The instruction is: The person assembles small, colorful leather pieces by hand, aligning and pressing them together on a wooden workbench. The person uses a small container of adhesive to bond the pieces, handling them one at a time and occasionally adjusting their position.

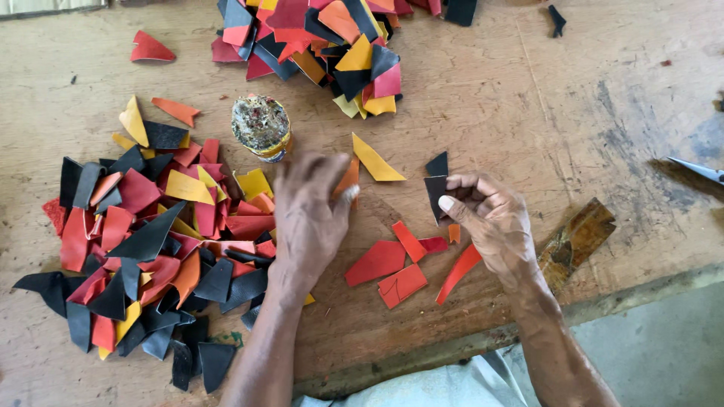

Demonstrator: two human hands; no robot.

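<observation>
The person sat at a worn brown wooden surface [528, 90] covered with cut scraps. The right hand [490, 222] was curled closed, and its thumb and fingers pinched a small black pointed piece of leather [435, 193] by its lower edge, so the piece stood just above the wood near the middle. The left hand [309, 211] lay palm down with its fingers loosely bent, and its fingertips pressed on a thin orange strip of leather [349, 178]. It was not closed around the strip, only resting on it. A yellow triangle of leather [375, 160] lay just beside that strip. A dirty round glue pot with a yellow band [261, 127] stood near the left hand. To the left was a big pile of red, black, orange and yellow scraps [143, 241], and another mixed pile [317, 41] sat at the far edge. A few flat red pieces [388, 264] lay between the two hands. A brown flat strip [577, 241] lay past the right hand. The black piece looked very light, thin and a bit bendy, not something that would break. I think it was best held by its edge or a corner, with a soft pinch, since a flat scrap is hard to lift off wood.
</observation>
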